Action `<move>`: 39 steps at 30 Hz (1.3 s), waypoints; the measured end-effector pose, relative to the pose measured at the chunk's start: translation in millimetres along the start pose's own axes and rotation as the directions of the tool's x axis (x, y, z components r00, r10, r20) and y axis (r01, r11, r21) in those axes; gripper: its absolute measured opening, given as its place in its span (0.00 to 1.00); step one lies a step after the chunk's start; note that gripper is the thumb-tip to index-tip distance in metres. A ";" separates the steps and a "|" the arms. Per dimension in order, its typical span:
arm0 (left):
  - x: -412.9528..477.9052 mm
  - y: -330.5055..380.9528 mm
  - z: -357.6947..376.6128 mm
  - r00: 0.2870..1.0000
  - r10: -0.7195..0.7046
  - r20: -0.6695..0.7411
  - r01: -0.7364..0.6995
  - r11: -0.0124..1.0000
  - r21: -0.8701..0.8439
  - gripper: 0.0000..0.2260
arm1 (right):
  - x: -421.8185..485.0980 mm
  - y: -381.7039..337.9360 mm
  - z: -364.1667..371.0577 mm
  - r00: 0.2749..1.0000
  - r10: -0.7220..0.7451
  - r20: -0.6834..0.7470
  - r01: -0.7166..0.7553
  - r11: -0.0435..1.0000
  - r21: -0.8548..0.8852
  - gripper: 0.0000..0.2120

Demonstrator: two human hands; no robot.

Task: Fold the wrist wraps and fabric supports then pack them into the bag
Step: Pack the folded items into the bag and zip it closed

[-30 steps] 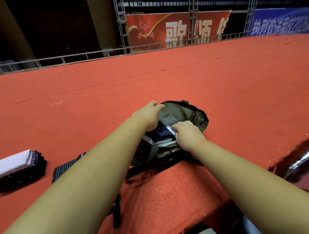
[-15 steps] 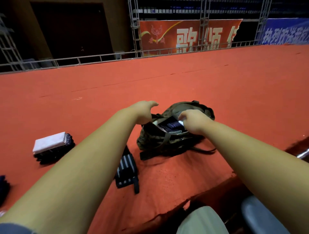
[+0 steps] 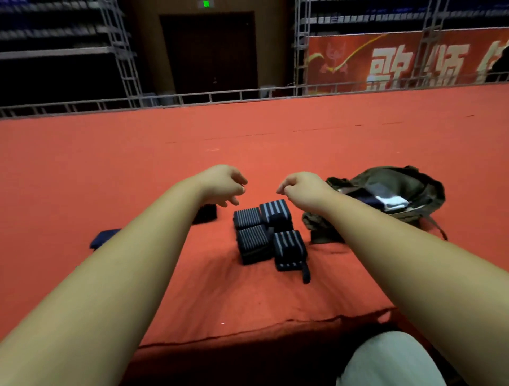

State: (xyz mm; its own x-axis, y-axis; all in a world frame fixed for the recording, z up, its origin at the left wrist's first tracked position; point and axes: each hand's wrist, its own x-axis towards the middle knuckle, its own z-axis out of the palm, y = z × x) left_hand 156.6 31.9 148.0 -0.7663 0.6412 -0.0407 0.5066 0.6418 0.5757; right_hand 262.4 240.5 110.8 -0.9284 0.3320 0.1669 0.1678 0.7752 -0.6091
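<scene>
We're in a big event hall, up on a stage: red carpet (image 3: 275,132) runs wide, metal truss (image 3: 300,46) flanks a red banner (image 3: 385,63), and a green exit sign (image 3: 205,3) glows above dark doors (image 3: 206,52).

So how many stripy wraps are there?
4 stripy wraps, clustered on the mat: back left, back right, front left, front right. More may hide under the left arm.

White characters 歌颂 on red banner (image 3: 407,63), green sign (image 3: 205,3) unreadable
</scene>
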 end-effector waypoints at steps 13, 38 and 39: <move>-115.2 -179.6 -72.3 0.920 -0.315 -0.234 0.267 0.940 -0.213 0.08 | 18.0 -125.0 151.4 0.955 -0.183 0.234 0.139 0.971 0.193 0.13; -185.0 -311.2 -18.4 0.816 -0.566 0.116 0.532 0.656 -0.535 0.32 | -7.5 -178.0 293.7 0.704 -0.280 0.653 0.100 0.949 0.300 0.12; -187.5 -311.1 -17.9 0.832 -0.542 0.122 0.508 0.654 -0.560 0.30 | -9.1 -180.1 292.8 0.676 -0.273 0.684 0.104 0.955 0.278 0.13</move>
State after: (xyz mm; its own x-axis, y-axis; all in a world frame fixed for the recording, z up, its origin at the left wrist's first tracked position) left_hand 135.7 -295.5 -8.9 -0.8637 0.2366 -0.4451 -0.2793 0.5104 0.8133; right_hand 143.5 -59.4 -8.1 -0.9006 -0.3546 -0.2513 -0.0286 0.6253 -0.7799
